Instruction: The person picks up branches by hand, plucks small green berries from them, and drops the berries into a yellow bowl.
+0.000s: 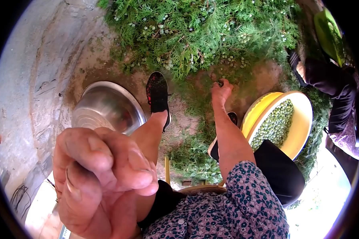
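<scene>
Your right hand [221, 89] is down at the ground [263, 77], at the near edge of the cut green branches [195, 36]. Its fingers are bunched together on something small and dark in the litter. It may be a sprig or a berry, but it is too small to tell. Your left hand [103, 171] is up close to the camera, away from the work, with the fingers curled into the palm and nothing visible in it.

The step in hand looks like picking through the branches for loose berries [227, 59], which lie just beyond your right fingertips. Since they are small and mixed with needles, the next move calls for a tight pinch and a level carry.

A yellow basin [305, 115] sits near your right elbow, part-filled with green berries [275, 123]. A steel bowl [107, 109] stands on the ground to your left, just beside your black shoe [157, 93]. Your own forearm and knee lie between the pile and the yellow basin, so the way back is narrow. Another person, in a dark sleeve [331, 87], is close on the right beyond the yellow basin. A rough stone wall [28, 79] closes off the left.
</scene>
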`<state>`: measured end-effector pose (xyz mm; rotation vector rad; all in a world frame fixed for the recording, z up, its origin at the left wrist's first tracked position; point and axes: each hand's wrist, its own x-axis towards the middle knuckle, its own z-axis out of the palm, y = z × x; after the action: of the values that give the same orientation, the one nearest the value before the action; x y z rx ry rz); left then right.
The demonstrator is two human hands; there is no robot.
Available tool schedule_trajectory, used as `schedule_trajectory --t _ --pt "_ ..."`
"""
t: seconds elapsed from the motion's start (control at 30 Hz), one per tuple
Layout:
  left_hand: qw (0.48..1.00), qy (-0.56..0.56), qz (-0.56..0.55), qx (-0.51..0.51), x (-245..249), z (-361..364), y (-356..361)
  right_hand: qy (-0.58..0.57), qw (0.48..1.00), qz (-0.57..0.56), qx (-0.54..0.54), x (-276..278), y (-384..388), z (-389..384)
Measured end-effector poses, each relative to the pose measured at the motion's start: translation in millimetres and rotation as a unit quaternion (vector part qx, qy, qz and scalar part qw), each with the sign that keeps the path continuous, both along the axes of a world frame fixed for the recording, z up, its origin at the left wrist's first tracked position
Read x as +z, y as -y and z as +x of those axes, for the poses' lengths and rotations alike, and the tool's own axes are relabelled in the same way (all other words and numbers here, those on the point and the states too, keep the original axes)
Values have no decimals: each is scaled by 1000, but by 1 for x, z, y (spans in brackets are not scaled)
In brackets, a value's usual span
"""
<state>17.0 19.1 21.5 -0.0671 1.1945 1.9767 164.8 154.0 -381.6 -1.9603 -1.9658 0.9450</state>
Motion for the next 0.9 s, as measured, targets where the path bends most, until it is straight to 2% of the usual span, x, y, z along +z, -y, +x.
schedule_trajectory --t 0.07,0.1,0.13,0.17,0.23,0.27,0.33,0.37,0.43,0.57,0.67,0.73,0.8,0.87,0.9 --pt "1000 2 -3 8 0 0 0 -20 1000 -1 -4 -2 -1 5" --pt "1000 2 -1 8 0 0 1 -188 971 -127 -79 6 1 8" --pt "1000 -4 -7 5 0 0 2 -347 892 -247 -150 14 3 10" --pt "1000 -10 -13 2 0 0 3 -348 892 -247 -150 19 4 11" --pt "1000 -9 -15 9 0 1 2 -522 717 -385 -255 28 5 15" --pt "1000 -9 -16 15 1 3 1 -523 717 -384 -255 29 5 16" --pt "999 -8 -26 20 2 4 1 -633 574 -471 -219 31 4 18" --pt "999 -8 -36 26 3 4 0 -634 574 -471 -218 32 4 17" --pt "999 -7 -32 21 3 3 0 -658 534 -493 -195 36 4 15" --pt "999 -13 -32 14 1 2 -1 -643 559 -489 -190 45 5 10" --pt "999 -6 -30 14 2 3 -2 -648 553 -494 -175 46 5 10" --pt "999 0 -31 21 3 5 -4 -652 522 -525 -160 40 4 11" --pt "999 6 -33 27 3 3 -4 -649 536 -519 -148 36 4 13" --pt "999 -13 -31 -39 1 -2 -2 -644 550 -514 -137 41 5 11" --pt "999 -13 -31 -39 0 -3 -1 -629 565 -514 -145 49 5 9"
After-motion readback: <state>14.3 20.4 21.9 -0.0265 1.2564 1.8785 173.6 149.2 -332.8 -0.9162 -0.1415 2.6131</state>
